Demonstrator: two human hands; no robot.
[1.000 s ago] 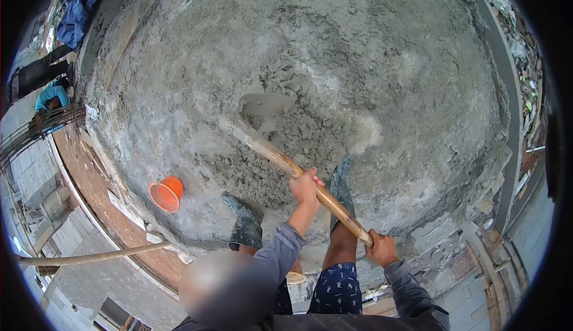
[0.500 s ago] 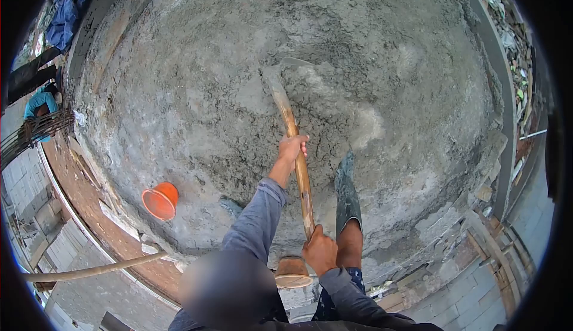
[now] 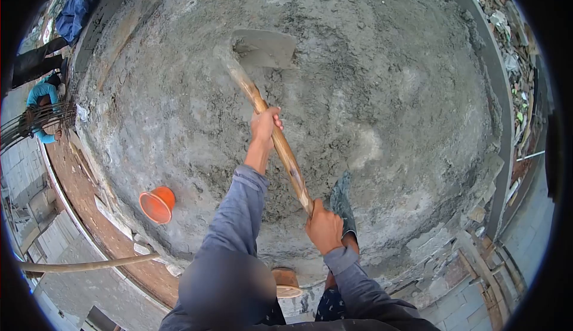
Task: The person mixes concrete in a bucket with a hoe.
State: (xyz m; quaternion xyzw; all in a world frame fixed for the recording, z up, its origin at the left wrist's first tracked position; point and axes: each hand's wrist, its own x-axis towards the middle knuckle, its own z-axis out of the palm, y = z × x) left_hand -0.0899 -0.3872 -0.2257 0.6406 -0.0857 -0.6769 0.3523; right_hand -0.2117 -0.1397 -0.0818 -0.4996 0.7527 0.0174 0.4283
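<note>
At the far left edge, another person in a blue top [image 3: 40, 95] is crouching beside a bundle of steel bars [image 3: 36, 125], well apart from the work. Below them a long pale pole [image 3: 89, 265] is lying across the lower ground, and an orange bucket [image 3: 157, 204] is resting on its side at the rim of the grey mortar heap [image 3: 179, 92], its mouth facing down and left.

Moving right, the left hand [image 3: 264, 125] is reaching forward on a grey sleeve, its fingers [image 3: 276, 119] wrapped fully around the upper middle of the wooden handle [image 3: 280, 149]. The handle is slanting from lower right up to upper left, ending at the hoe blade [image 3: 264, 48], which is coated in grey mix and appears to be lifted just above the wet heap, though the wide lens is making it hard to say whether its edge is touching the surface.

Further right and lower, the right hand [image 3: 325, 226] is clenching the butt end of the handle, fingers closed tight with no gap showing. Just beside that hand, a mud-caked rubber boot [image 3: 342, 202] is standing in the mix. Near the bottom centre a small brown round thing [image 3: 285, 282] is sitting by the person's legs; what it is cannot be told.

Along the right edge, broken bricks and rubble [image 3: 477, 211] are lying piled beside a grey kerb [image 3: 500, 110].
</note>
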